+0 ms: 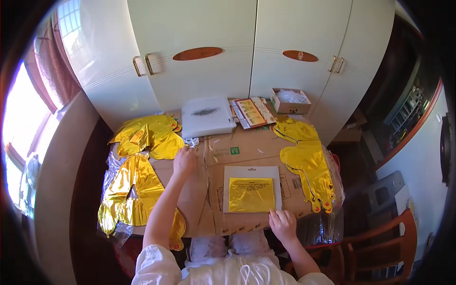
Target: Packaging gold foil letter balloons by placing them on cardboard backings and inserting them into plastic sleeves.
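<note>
So the person is sitting at a table covered in flattened cardboard (247, 152), and gold foil balloons are lying all over it. The left hand (184, 160) is reaching out across the cardboard toward a small bunch of white ribbon or plastic (192, 141) just past the fingertips. The fingers are looking curled together, knuckles up, but I honestly can't tell if they're pinching anything yet. The right hand (283, 224) is resting at the near edge, fingers bent and pressed close, touching the bottom right corner of a flat grey packet (252, 189) with a folded gold foil piece (251, 194) showing in it.

Progress-wise, my guess is it's partway: 2 piles of gold balloons are already out and lying flat, 1 on the left (142, 161) and 1 on the right (308, 164), all still deflated. The packet in front of the person is looking unopened, so that 1 is probably still waiting.

Further back there's a white box (207, 116), some colourful printed cards (251, 113) and a small open cardboard box (289, 100) up against the white wardrobe (213, 47). A wooden chair (380, 242) is standing off to the right.
</note>
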Demonstrator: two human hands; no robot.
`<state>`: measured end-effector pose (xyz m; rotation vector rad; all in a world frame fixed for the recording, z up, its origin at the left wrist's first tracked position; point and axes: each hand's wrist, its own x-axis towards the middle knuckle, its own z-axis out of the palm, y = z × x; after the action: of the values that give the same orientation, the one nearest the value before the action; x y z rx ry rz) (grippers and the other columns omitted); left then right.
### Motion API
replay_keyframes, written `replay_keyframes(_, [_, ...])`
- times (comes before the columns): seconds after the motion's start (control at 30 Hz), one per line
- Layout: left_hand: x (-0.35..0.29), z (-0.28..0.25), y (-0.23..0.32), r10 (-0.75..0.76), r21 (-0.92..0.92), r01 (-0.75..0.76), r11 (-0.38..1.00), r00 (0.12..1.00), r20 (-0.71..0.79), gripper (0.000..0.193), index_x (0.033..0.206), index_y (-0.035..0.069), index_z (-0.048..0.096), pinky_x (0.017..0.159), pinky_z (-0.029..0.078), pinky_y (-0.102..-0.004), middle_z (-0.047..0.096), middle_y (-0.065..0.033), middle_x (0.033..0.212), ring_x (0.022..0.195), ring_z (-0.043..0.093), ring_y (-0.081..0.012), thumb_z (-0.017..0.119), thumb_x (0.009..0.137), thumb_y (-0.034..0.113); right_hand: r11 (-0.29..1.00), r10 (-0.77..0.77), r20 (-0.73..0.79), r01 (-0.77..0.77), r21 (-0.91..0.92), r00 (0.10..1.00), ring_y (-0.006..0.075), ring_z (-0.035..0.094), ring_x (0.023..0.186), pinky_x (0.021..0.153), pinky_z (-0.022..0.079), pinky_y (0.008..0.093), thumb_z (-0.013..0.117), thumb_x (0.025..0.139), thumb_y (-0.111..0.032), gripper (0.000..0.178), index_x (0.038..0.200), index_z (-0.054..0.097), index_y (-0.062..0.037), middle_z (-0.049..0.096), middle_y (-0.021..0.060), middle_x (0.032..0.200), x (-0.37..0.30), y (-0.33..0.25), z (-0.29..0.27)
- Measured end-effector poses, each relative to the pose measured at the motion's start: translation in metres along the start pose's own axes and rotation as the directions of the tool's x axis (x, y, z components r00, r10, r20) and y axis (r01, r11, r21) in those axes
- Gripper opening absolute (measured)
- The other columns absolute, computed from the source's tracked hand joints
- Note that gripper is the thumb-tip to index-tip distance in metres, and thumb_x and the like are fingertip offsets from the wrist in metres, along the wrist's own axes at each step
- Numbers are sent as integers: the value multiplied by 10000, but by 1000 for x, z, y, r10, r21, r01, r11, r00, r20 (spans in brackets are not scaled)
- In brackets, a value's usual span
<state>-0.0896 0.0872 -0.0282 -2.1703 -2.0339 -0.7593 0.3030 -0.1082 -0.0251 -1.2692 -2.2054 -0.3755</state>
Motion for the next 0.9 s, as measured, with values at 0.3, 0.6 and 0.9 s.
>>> replay_keyframes(0.3, [19, 4, -27, 42, 43, -41, 998, 999, -10, 117, 825, 46, 679, 756, 508, -433, 639, -151, 903, 897, 600, -339, 593, 821, 126, 993, -64, 80, 56, 101, 995, 213, 609, 850, 726, 508, 357, 709, 746, -127, 212, 950, 665, -90, 616, 33, 950, 7, -2, -11])
replay_keyframes(0.6, [-16, -51, 1, -399, -835, 324, 446, 906, 139, 113, 950, -21, 632, 638, 499, -263, 676, -75, 814, 715, 647, -135, 562, 926, 63, 926, -328, 258, 255, 277, 909, 239, 602, 1106, 930, 497, 381, 706, 797, -238, 288, 1052, 647, -119, 645, 62, 1142, 64, 15, 9])
replay_keyframes(0.9, [-163, -98, 126, 102, -508, -70, 858, 994, 35, 109, 939, 49, 684, 652, 535, -348, 659, -118, 772, 700, 654, -276, 658, 833, 45, 890, -436, 187, 391, 236, 880, 211, 664, 1004, 786, 565, 339, 694, 764, -221, 249, 980, 643, -106, 687, 50, 1045, 65, 17, 20])
